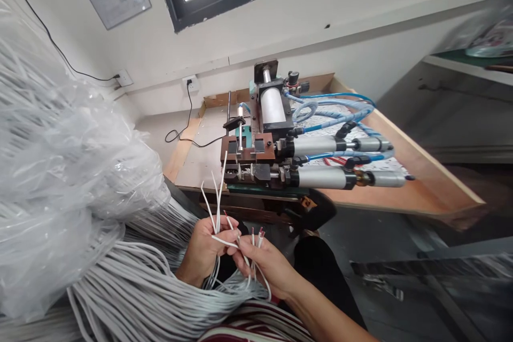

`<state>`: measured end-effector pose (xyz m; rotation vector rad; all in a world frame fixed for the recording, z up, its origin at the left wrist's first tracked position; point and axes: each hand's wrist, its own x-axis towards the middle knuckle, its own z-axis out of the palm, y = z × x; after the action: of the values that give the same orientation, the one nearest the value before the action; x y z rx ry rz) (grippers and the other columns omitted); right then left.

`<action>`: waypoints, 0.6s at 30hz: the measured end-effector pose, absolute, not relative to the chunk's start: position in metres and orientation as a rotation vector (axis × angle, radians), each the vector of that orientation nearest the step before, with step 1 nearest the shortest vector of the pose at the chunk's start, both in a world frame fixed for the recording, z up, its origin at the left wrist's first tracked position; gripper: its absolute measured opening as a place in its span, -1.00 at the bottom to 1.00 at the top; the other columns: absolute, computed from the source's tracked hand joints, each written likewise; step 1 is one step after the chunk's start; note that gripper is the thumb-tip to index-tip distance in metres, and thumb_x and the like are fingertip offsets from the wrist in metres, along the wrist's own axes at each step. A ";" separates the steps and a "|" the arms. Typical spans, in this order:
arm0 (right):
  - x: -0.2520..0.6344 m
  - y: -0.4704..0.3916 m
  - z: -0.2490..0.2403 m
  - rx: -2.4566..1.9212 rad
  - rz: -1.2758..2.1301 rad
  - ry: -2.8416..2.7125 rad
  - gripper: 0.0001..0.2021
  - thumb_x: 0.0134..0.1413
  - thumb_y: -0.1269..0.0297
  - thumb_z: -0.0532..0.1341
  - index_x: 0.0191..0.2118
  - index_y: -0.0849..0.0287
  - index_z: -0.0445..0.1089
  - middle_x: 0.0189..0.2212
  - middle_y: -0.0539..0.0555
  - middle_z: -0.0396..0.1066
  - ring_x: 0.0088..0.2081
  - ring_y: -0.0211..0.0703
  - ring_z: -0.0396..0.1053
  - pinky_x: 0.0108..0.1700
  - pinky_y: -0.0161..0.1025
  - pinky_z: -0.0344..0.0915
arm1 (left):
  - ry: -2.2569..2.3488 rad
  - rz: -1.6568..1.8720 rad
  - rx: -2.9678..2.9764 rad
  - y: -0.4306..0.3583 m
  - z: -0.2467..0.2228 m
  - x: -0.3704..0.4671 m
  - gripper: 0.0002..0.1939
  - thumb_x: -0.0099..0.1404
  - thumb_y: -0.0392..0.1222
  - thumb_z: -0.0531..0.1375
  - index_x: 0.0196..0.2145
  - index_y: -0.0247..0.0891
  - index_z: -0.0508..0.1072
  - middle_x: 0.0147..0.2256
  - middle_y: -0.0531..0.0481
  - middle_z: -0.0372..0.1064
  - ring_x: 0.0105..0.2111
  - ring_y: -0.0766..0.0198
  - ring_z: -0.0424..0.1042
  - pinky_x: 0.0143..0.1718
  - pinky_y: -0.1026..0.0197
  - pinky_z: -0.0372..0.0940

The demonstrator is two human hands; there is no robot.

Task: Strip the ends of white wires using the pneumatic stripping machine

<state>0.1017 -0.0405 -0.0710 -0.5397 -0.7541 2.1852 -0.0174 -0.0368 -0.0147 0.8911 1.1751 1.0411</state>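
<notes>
My left hand (207,246) is closed around several thin white cables (218,197), whose free ends fan upward toward the machine. Close beside it, my right hand (266,262) grips a few more white cables (259,240); their tips show reddish inner wires. One cable runs across between the fingers of both hands. Over my lap and to the left hangs a thick bundle of grey-white cables (152,288). In front of the hands stands a pneumatic machine (248,149) with metal clamp blocks and silver cylinders (320,177).
A wooden-edged tray (425,171) surrounds the machine, with blue air hoses (340,107) and scattered white scraps. Clear plastic wrap (80,171) covers a tall cable pile at left. A shelf (473,64) stands at right. A black cord runs to a wall socket (192,83).
</notes>
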 end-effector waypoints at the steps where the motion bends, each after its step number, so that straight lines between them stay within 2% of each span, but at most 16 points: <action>1: 0.101 -0.040 -0.071 -0.537 2.190 -0.739 -0.68 -0.15 0.10 0.20 -0.52 0.34 0.39 -0.76 -0.05 0.21 -0.73 -0.45 0.02 -0.65 -0.40 -0.14 | 1.172 1.030 0.896 -0.037 -0.015 -0.018 -0.86 -0.05 -0.30 0.20 -0.44 -0.35 0.39 -0.72 0.15 0.17 -0.75 0.50 0.10 -0.74 0.39 -0.12; 11: 0.098 -0.037 -0.072 -0.463 2.338 -0.576 -0.67 -0.23 0.09 0.24 -0.62 0.34 0.36 -0.83 -0.09 0.15 -0.79 -0.47 -0.02 -0.69 -0.42 -0.14 | 1.199 0.928 0.919 -0.036 -0.014 -0.018 -0.89 0.01 -0.25 0.17 -0.48 -0.37 0.42 -0.77 0.10 0.23 -0.78 0.50 0.08 -0.74 0.38 -0.14; 15: 0.095 -0.039 -0.076 -0.462 2.385 -0.590 -0.68 -0.36 0.13 0.32 -0.61 0.36 0.37 -0.82 -0.06 0.20 -0.78 -0.46 0.04 -0.70 -0.44 -0.14 | 1.240 0.940 0.918 -0.038 -0.012 -0.018 -0.90 -0.02 -0.24 0.21 -0.54 -0.35 0.42 -0.74 0.09 0.25 -0.76 0.47 0.13 -0.73 0.36 -0.10; 18: 0.094 -0.039 -0.076 -0.488 2.376 -0.588 -0.67 -0.33 0.12 0.31 -0.56 0.36 0.39 -0.75 -0.01 0.27 -0.74 -0.43 0.13 -0.67 -0.45 -0.07 | 1.277 0.993 0.917 -0.038 -0.017 -0.021 -0.89 -0.03 -0.22 0.22 -0.54 -0.34 0.40 -0.76 0.12 0.22 -0.77 0.46 0.13 -0.72 0.35 -0.06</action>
<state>0.0936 -0.0391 -0.0756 -0.4879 -0.5882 2.3760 -0.0212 -0.0377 -0.0166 0.9174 1.2774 0.9932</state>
